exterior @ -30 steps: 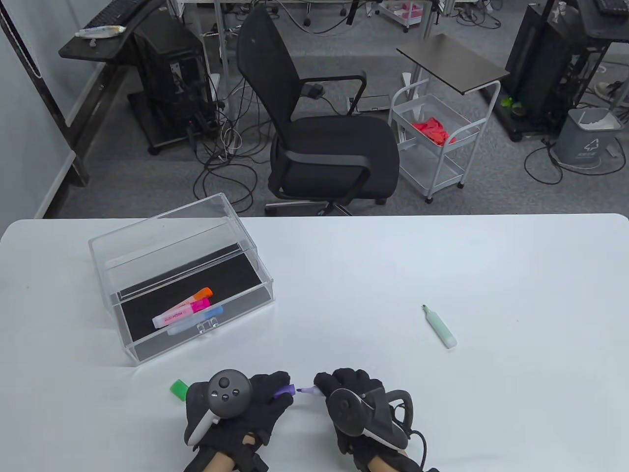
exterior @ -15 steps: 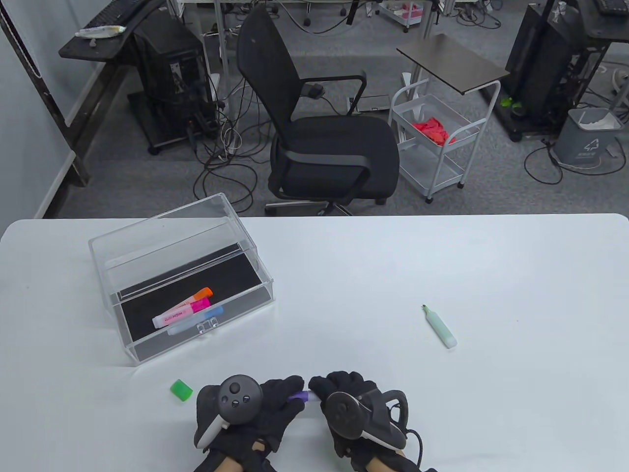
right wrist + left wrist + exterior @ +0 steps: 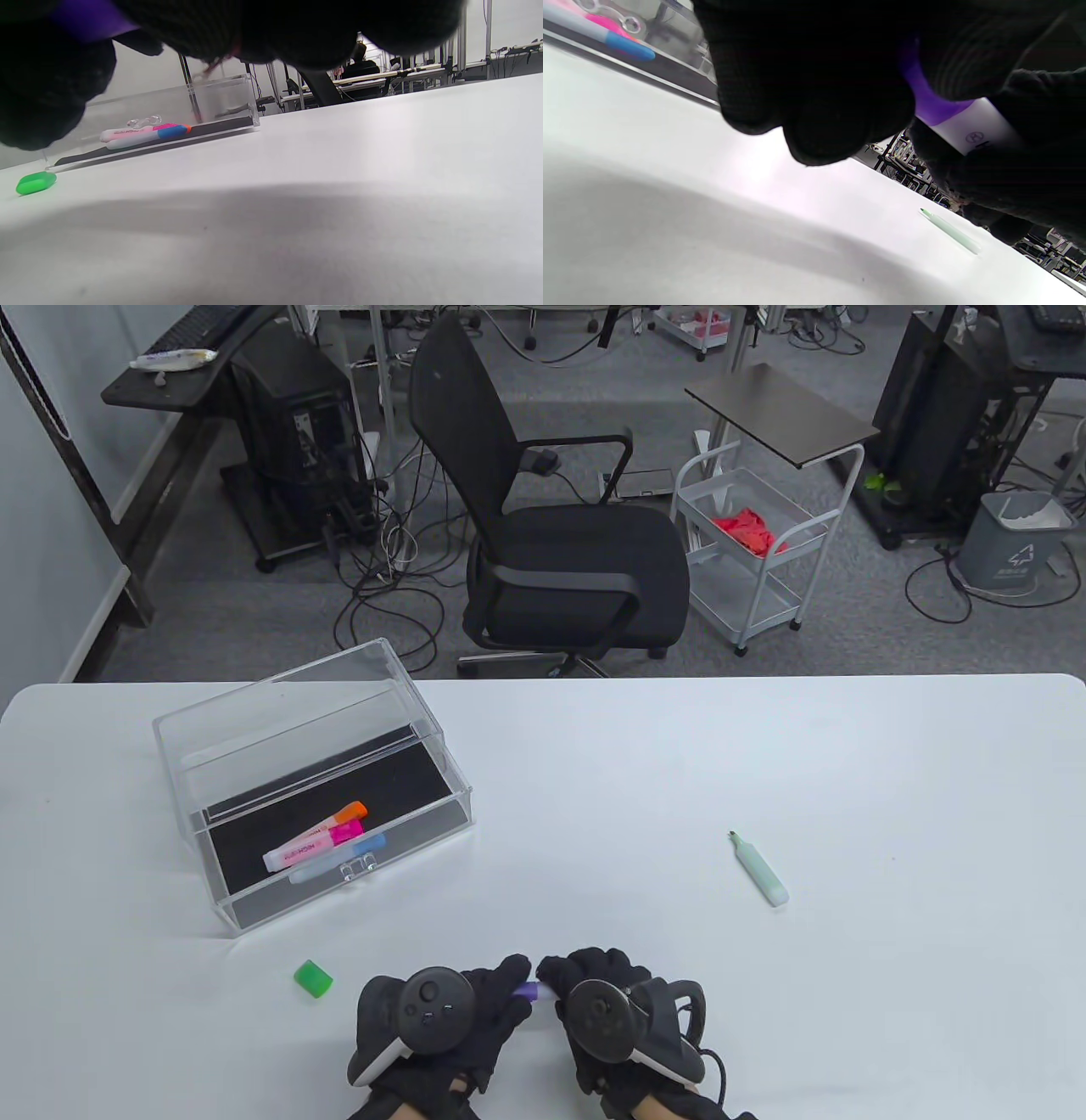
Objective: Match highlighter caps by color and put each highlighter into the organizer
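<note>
Near the table's front edge my two hands meet around a purple highlighter. My left hand grips its purple cap, which sits on the pale barrel that my right hand holds. A green cap lies loose left of my left hand. An uncapped green highlighter lies far to the right. The clear organizer stands at the back left with orange, pink and blue highlighters inside.
A black office chair and a white cart stand beyond the table's far edge. Bare white tabletop stretches between the organizer and the green highlighter.
My hands have come together: the purple cap in my left hand has gone onto the tip of the highlighter in my right. My left hand has shifted right, away from the green cap.
</note>
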A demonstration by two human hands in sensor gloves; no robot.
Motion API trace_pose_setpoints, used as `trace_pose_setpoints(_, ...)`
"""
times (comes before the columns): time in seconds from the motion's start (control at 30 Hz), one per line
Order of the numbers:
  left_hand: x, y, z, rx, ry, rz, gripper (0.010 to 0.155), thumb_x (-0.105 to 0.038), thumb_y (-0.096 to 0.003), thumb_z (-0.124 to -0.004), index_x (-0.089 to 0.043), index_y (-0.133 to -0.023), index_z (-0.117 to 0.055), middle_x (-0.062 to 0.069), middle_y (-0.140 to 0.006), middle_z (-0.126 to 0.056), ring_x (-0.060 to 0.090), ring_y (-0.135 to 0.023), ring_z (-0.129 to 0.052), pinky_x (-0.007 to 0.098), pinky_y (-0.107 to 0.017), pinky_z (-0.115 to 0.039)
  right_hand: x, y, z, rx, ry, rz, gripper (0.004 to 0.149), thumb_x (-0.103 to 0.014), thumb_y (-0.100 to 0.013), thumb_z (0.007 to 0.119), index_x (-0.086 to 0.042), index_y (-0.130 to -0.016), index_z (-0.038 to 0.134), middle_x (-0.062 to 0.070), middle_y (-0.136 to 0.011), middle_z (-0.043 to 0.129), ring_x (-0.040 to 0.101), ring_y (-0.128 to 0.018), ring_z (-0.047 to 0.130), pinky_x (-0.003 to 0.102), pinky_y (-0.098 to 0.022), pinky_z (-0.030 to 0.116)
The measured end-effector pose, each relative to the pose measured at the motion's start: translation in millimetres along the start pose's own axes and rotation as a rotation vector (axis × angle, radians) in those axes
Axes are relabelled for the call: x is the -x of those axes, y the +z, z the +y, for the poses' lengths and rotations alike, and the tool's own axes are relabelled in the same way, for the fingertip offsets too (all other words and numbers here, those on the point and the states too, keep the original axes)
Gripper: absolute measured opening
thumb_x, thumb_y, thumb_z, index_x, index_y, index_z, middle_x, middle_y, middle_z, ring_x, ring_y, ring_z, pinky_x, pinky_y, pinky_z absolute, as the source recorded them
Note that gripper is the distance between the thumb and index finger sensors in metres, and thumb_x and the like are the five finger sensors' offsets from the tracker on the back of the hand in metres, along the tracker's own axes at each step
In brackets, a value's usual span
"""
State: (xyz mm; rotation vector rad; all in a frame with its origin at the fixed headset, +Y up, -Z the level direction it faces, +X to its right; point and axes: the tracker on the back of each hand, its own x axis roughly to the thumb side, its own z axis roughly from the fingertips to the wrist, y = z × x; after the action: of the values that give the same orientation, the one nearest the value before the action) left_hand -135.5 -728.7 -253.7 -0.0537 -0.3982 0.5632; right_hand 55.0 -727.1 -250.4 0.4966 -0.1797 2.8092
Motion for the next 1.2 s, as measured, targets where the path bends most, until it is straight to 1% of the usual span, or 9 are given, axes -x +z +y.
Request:
trace_pose_setpoints(0.1,-1,1,3,0.0,0.025,-0.014,0.058,-0.047,-0.0433,-0.077,-0.024,-0.097,-0.077,0.001,-0.068,-0.098,0.015,-0.049,-0.11,0.04,-0.048,-0.096,-2,2,-3,0.032,0.014,-0.018,0.048,-0.027,-0.038,0.085,-0.025,-0.085,0.075,0.005,-0.077,0.085,0.02,-0.052,0.093,0.049,-0.036,0.085)
trace_pose_setpoints(0.23,-7,3,4,-0.011,-0.048,-0.031,0.058,-0.048,-0.0429,-0.077,-0.024,-0.096,-0.078,0.0,-0.066,-0.099,0.014,-0.047,-0.111,0.039,-0.047,-0.097,-2,3,-2,0.028,-0.002,-0.022,0.047,-0.027,-0.038,0.085,-0.024,-0.084,0.075,0.005,-0.077,0.086,0.021,-0.053,0.092,0.05,-0.036,0.085)
trace_pose_setpoints(0.37,-4,1,-3,0.014,-0.072,-0.001,0.059,-0.051,-0.0439,-0.077,-0.025,-0.097,-0.077,-0.001,-0.07,-0.098,0.015,-0.051,-0.11,0.04,-0.05,-0.094,0,0,6,-0.019,0.033,0.016,0.048,-0.028,-0.039,0.084,-0.025,-0.085,0.073,0.004,-0.078,0.084,0.02,-0.056,0.091,0.049,-0.039,0.084)
trace_pose_setpoints(0.43,-1,0,-8,0.028,-0.107,0.048,0.06,-0.054,-0.0444,-0.076,-0.028,-0.099,-0.074,-0.003,-0.078,-0.096,0.018,-0.06,-0.11,0.041,-0.053,-0.092,0,-4,11,-0.07,0.048,0.038,0.048,-0.027,-0.039,0.083,-0.026,-0.086,0.072,0.004,-0.079,0.082,0.02,-0.057,0.09,0.049,-0.041,0.082)
trace_pose_setpoints(0.53,0,1,-12,0.049,-0.232,0.118,0.078,-0.064,-0.0409,-0.077,-0.025,-0.106,-0.059,0.001,-0.1,-0.079,0.028,-0.084,-0.099,0.048,-0.065,-0.083,-4,-9,17,-0.111,0.132,0.046,0.049,-0.027,-0.041,0.082,-0.026,-0.088,0.069,0.005,-0.082,0.08,0.02,-0.059,0.089,0.048,-0.043,0.081)
trace_pose_setpoints(0.6,0,1,-11,0.035,-0.296,0.129,0.082,-0.066,-0.0399,-0.077,-0.025,-0.107,-0.054,0.001,-0.104,-0.074,0.028,-0.091,-0.094,0.049,-0.068,-0.081,-7,-9,18,-0.105,0.177,0.031,0.051,-0.028,-0.041,0.082,-0.026,-0.09,0.068,0.005,-0.084,0.079,0.02,-0.061,0.089,0.048,-0.045,0.081)
trace_pose_setpoints(0.73,0,1,-10,0.049,-0.307,0.138,0.08,-0.065,-0.0404,-0.078,-0.025,-0.106,-0.058,0.0,-0.102,-0.076,0.028,-0.089,-0.096,0.049,-0.067,-0.081,-13,-8,19,-0.127,0.207,0.017,0.059,-0.028,-0.041,0.081,-0.022,-0.095,0.059,0.009,-0.092,0.072,0.021,-0.065,0.086,0.049,-0.048,0.079)
trace_pose_setpoints(0.87,-3,-1,-17,0.091,-0.333,0.131,0.076,-0.064,-0.0408,-0.078,-0.025,-0.104,-0.062,-0.001,-0.098,-0.081,0.026,-0.085,-0.099,0.047,-0.066,-0.084,-15,-8,21,-0.132,0.163,-0.013,0.066,-0.027,-0.041,0.082,-0.019,-0.098,0.05,0.013,-0.099,0.064,0.021,-0.067,0.085,0.049,-0.05,0.078)
trace_pose_setpoints(1.2,-6,-2,-22,0.164,-0.323,0.113,0.064,-0.06,-0.0437,-0.074,-0.028,-0.099,-0.069,-0.005,-0.089,-0.087,0.021,-0.072,-0.103,0.042,-0.06,-0.088,-23,-4,19,-0.099,0.076,-0.066,0.069,-0.024,-0.04,0.083,-0.02,-0.099,0.048,0.013,-0.101,0.061,0.02,-0.069,0.084,0.048,-0.052,0.078)
